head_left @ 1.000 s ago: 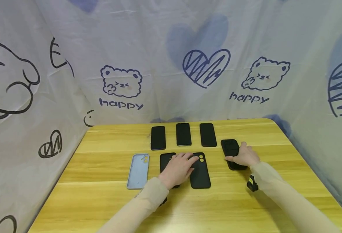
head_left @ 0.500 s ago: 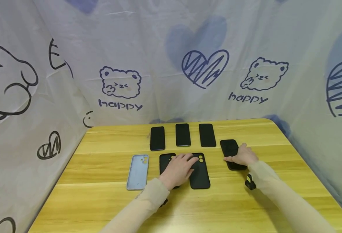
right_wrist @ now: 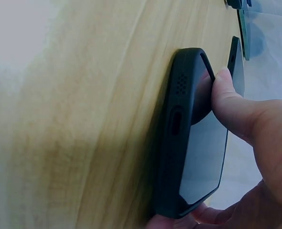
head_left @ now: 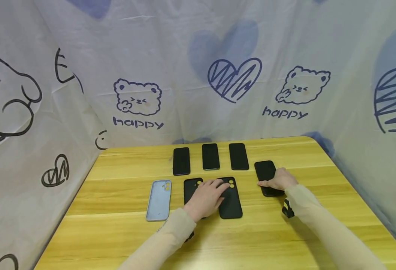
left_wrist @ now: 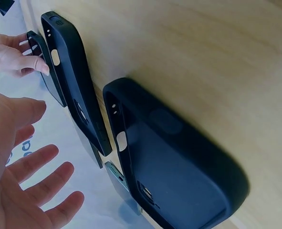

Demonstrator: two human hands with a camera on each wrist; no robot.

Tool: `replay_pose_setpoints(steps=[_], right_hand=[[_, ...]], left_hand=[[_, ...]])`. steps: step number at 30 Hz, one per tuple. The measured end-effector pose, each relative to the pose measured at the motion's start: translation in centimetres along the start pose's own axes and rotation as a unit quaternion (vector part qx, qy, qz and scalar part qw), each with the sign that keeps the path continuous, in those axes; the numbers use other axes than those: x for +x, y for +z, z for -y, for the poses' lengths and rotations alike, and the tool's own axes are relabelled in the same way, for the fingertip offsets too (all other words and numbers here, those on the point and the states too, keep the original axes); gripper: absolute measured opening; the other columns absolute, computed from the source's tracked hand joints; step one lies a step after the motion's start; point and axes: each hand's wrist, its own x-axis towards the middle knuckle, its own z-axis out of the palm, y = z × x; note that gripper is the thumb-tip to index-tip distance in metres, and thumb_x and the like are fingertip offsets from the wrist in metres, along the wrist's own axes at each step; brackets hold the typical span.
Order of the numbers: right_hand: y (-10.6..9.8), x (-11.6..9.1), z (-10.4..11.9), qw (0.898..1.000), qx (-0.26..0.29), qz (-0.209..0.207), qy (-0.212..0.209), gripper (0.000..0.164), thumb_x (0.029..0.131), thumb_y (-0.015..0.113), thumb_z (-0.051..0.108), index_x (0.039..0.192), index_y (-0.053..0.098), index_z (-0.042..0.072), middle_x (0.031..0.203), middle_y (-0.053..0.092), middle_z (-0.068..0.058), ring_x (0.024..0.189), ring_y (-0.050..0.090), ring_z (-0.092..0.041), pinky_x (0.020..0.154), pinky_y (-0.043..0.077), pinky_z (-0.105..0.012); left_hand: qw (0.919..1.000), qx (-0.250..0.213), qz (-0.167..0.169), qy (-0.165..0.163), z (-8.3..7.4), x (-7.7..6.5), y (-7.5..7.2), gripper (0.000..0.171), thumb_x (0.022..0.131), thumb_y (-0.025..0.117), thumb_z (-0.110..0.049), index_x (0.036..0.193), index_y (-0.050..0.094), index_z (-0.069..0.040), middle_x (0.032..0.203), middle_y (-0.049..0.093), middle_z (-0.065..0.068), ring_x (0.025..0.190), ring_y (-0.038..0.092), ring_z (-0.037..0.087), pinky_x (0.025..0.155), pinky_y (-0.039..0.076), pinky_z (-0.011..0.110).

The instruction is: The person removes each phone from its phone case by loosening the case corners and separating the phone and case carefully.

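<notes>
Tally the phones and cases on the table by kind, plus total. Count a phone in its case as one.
Bare phones: 3
Phone in black case: 1
Empty black cases: 2
Empty light-blue case: 1
Total: 7

The left hand hides much of the left black case and the far left corner of the right black case. In the head view, the right hand covers part of the cased phone's right side. The left sleeve, right sleeve and desk are cut off at the near edge. Small marks on the left sleeve are unreadable.
</notes>
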Motion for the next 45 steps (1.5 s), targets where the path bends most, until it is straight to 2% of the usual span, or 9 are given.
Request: replay_pose_setpoints(steps=[4, 8, 16, 20, 25, 30, 38, 40, 45], right_hand=[[0.1, 0.0, 0.0, 1.0, -0.01, 0.0, -0.003, 0.108, 0.077, 0.075, 0.068, 0.134, 0.047, -0.02, 0.129, 0.058, -0.038, 0.098, 0.064, -0.038, 0.08, 0.055, -0.043], [0.2, 0.2, -0.1, 1.0, -0.011, 0.001, -0.011, 0.108, 0.079, 0.074, 0.067, 0.135, 0.045, -0.021, 0.129, 0.056, -0.039, 0.102, 0.064, -0.041, 0.084, 0.055, -0.047], [0.5, 0.4, -0.3, 1.0, 0.012, -0.012, -0.025, 0.096, 0.081, 0.077, 0.058, 0.126, 0.048, -0.022, 0.121, 0.059, -0.039, 0.094, 0.063, -0.038, 0.08, 0.054, -0.045], [0.4, 0.2, -0.5, 0.998, 0.043, -0.015, -0.036, 0.088, 0.082, 0.08, 0.05, 0.123, 0.047, -0.021, 0.117, 0.057, -0.038, 0.096, 0.062, -0.041, 0.084, 0.054, -0.047], [0.1, -0.6, -1.1, 0.994, 0.099, -0.008, -0.048, 0.086, 0.086, 0.079, 0.04, 0.13, 0.039, -0.021, 0.122, 0.052, -0.039, 0.105, 0.057, -0.045, 0.09, 0.052, -0.051], [0.0, -1.2, -1.5, 0.983, 0.175, -0.006, -0.054, 0.071, 0.091, 0.075, 0.028, 0.131, 0.038, -0.017, 0.127, 0.048, -0.039, 0.107, 0.057, -0.045, 0.09, 0.051, -0.05], [0.1, -1.7, -2.4, 0.964, 0.255, 0.009, -0.071, 0.065, 0.097, 0.068, 0.02, 0.14, 0.035, -0.016, 0.129, 0.052, -0.038, 0.095, 0.069, -0.029, 0.079, 0.058, -0.035], [0.1, -2.0, -2.6, 0.962, 0.263, 0.01, -0.075, 0.063, 0.099, 0.066, 0.022, 0.139, 0.035, -0.016, 0.127, 0.055, -0.037, 0.095, 0.069, -0.031, 0.079, 0.058, -0.035], [0.0, -3.0, -2.4, 0.96, 0.265, 0.013, -0.089, 0.068, 0.102, 0.061, 0.023, 0.147, 0.028, -0.017, 0.136, 0.051, -0.041, 0.116, 0.062, -0.045, 0.09, 0.057, -0.044]], left_hand=[[1.0, -0.003, 0.004, -0.004, 0.0, 0.0, 0.0, 0.045, 0.103, 0.059, -0.032, 0.146, 0.051, -0.025, 0.146, 0.056, 0.001, 0.131, 0.057, 0.025, 0.108, 0.05, 0.045], [1.0, -0.004, 0.007, -0.004, 0.1, -0.1, 0.0, 0.046, 0.103, 0.06, -0.031, 0.147, 0.05, -0.025, 0.146, 0.056, 0.002, 0.131, 0.057, 0.025, 0.108, 0.05, 0.045], [0.9997, -0.01, 0.017, -0.014, 0.3, -0.4, -0.2, 0.047, 0.103, 0.059, -0.031, 0.149, 0.048, -0.025, 0.148, 0.055, 0.003, 0.133, 0.057, 0.026, 0.109, 0.049, 0.049], [0.9996, -0.013, 0.018, -0.015, 0.4, -0.5, -0.3, 0.048, 0.103, 0.058, -0.03, 0.149, 0.047, -0.026, 0.149, 0.055, 0.003, 0.132, 0.057, 0.027, 0.108, 0.049, 0.051], [0.9998, -0.009, 0.01, -0.011, 0.7, -0.7, -0.3, 0.047, 0.103, 0.059, -0.03, 0.148, 0.047, -0.025, 0.146, 0.056, 0.003, 0.129, 0.059, 0.026, 0.106, 0.051, 0.048], [0.9997, -0.018, 0.01, -0.015, 0.9, -0.7, -0.4, 0.046, 0.103, 0.059, -0.03, 0.148, 0.048, -0.024, 0.145, 0.057, 0.003, 0.128, 0.06, 0.026, 0.106, 0.051, 0.046], [0.9962, -0.082, 0.018, -0.024, 1.2, -0.6, -0.5, 0.049, 0.103, 0.058, -0.031, 0.15, 0.046, -0.022, 0.145, 0.056, 0.005, 0.128, 0.059, 0.027, 0.109, 0.049, 0.05], [0.9943, -0.101, 0.018, -0.029, 1.3, -0.5, -0.5, 0.05, 0.103, 0.059, -0.03, 0.15, 0.046, -0.021, 0.145, 0.056, 0.005, 0.128, 0.059, 0.027, 0.109, 0.049, 0.049], [0.9868, -0.156, 0.018, -0.041, 1.5, -0.3, -0.6, 0.05, 0.103, 0.059, -0.029, 0.151, 0.046, -0.019, 0.146, 0.056, 0.005, 0.128, 0.059, 0.028, 0.108, 0.049, 0.048]])
